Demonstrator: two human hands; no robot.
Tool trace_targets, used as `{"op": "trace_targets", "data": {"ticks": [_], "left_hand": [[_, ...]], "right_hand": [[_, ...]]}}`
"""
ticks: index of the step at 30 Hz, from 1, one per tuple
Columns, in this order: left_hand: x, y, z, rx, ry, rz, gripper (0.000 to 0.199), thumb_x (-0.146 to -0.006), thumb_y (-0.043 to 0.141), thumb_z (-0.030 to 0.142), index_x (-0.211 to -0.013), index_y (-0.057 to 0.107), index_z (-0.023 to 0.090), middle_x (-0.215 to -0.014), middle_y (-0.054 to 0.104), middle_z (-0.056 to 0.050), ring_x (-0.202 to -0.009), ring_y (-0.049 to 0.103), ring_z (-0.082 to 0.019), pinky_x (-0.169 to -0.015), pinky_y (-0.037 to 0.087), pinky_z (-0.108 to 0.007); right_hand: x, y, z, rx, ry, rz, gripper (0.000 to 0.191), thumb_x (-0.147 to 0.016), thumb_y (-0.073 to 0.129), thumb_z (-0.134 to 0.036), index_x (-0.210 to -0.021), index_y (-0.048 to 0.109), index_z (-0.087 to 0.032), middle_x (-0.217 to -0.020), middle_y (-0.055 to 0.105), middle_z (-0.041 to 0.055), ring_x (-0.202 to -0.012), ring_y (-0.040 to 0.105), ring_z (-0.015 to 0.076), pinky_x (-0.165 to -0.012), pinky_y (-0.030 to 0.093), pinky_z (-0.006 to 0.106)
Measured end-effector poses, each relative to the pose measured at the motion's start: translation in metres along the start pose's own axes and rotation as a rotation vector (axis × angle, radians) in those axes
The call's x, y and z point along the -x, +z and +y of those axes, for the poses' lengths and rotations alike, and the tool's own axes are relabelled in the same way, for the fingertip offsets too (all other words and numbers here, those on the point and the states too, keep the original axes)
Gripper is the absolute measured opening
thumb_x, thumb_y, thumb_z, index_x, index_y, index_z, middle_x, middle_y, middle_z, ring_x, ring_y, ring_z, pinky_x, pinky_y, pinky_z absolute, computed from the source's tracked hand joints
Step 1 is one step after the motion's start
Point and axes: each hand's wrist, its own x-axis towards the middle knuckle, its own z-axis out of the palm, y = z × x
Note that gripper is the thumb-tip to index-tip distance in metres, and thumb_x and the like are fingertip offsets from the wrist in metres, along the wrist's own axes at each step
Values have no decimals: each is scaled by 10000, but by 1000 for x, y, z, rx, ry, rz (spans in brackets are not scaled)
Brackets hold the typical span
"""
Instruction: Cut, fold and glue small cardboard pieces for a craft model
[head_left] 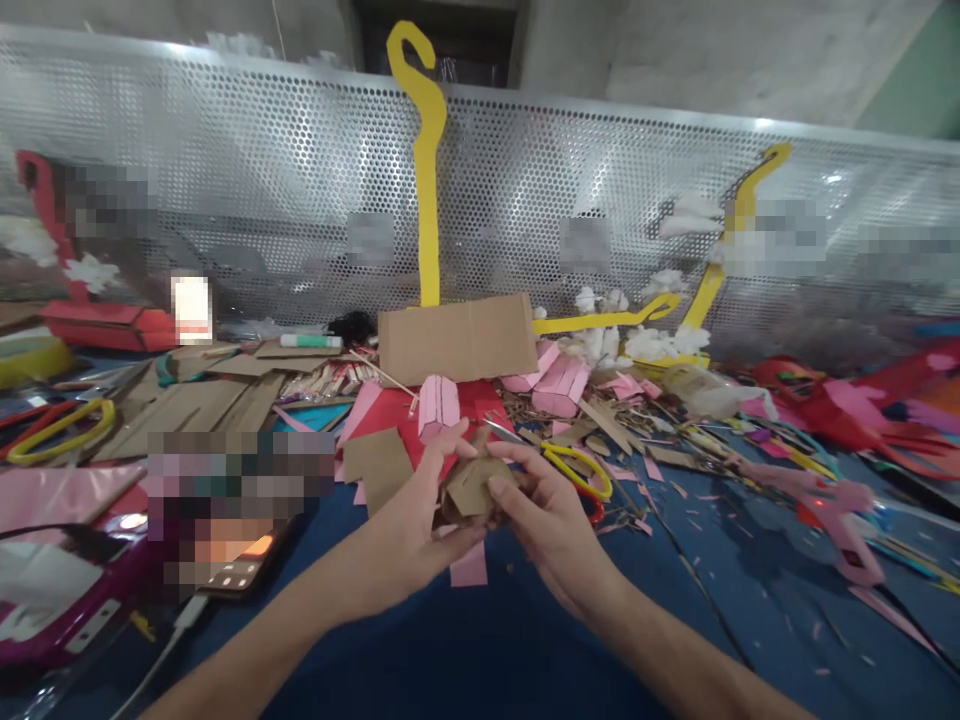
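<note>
Cardboard piece (472, 490) is held in the curled fingers of left hand (401, 525) and right hand (553, 520), scissors (552, 456) just right, pink block (439, 408) on the far side.

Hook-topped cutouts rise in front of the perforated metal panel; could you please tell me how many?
3: a red cutout at far left, a tall yellow cutout above the cardboard panel near the middle, and a leaning yellow cutout at right. Others may be hidden.
</note>
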Motion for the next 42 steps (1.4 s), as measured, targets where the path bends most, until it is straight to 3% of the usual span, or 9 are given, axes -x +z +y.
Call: {"op": "trace_targets", "data": {"ticks": [3, 6, 12, 17, 20, 23, 30, 36, 42], "left_hand": [[-4, 2, 0, -120, 66, 66, 444, -847, 783, 257, -1272, 656, 274, -1384, 628, -107, -1069, 682, -263, -904, 559, -330], [-7, -2, -6, -265, 139, 110, 477, -826, 810, 277, -1287, 692, 302, -1364, 673, -80, -1165, 651, -289, -991, 519, -360], [-6, -12, -13, -509, 233, 241, 491, -773, 860, 339, -1247, 739, 305, -1160, 760, -71, -1006, 684, -268, -947, 510, -341], [-7, -14, -15, -535, 260, 207, 462, -802, 833, 342, -1252, 734, 310, -1259, 727, -74, -1107, 661, -293, -1012, 475, -356], [-9, -14, -16, -601, 266, 174, 485, -829, 804, 358, -1298, 694, 309, -1319, 692, -80, -1220, 601, -328, -1120, 391, -431], [-9, -11, -19, -592, 270, 128, 499, -838, 790, 351, -1317, 656, 296, -1305, 674, -98, -1246, 563, -349, -1147, 352, -505], [-1, 1, -20, -481, 307, 81, 556, -883, 681, 143, -1387, 479, 262, -1504, 513, -132, -1329, 537, -310, -1151, 371, -468], [-1, -3, -25, -471, 381, 99, 480, -856, 608, 47, -1287, 496, 228, -1384, 586, -157, -1322, 541, -321, -1118, 392, -481], [-4, -6, -31, -485, 486, 121, 422, -840, 654, 42, -1152, 465, 253, -1450, 542, -167, -1356, 530, -302, -1140, 373, -498]], "right_hand": [[-1, -1, -2, -67, 11, 16, 483, -828, 832, -391, -1196, 580, -208, -873, 708, 7, -735, 642, 138, -708, 538, 265], [0, -2, -3, -51, -40, 27, 444, -838, 825, -394, -1143, 551, -225, -859, 699, -6, -728, 630, 137, -702, 531, 262], [3, -1, -4, 26, -118, 42, 436, -845, 824, -382, -951, 419, -257, -690, 633, -71, -570, 610, 117, -520, 388, 207], [9, 3, -10, 123, -74, 24, 462, -879, 782, -426, -1166, 481, -223, -680, 703, -20, -567, 631, 150, -534, 413, 238], [10, 2, -10, 202, -61, -3, 322, -918, 730, -448, -1029, 586, -182, -665, 704, 13, -574, 594, 139, -540, 407, 243], [10, -1, -8, 239, -68, 7, 291, -933, 710, -451, -870, 607, -187, -639, 627, -21, -563, 526, 114, -536, 388, 234], [14, -1, -9, 357, -45, -70, 404, -959, 647, -509, -728, 582, -184, -597, 476, -44, -527, 363, 99, -492, 299, 249], [16, 0, -6, 292, -29, -73, 435, -959, 641, -533, -713, 573, -181, -571, 500, -35, -503, 413, 98, -492, 310, 249], [17, 3, -4, 198, -18, -129, 424, -954, 658, -517, -714, 589, -174, -573, 522, -28, -489, 422, 95, -489, 344, 249]]}}
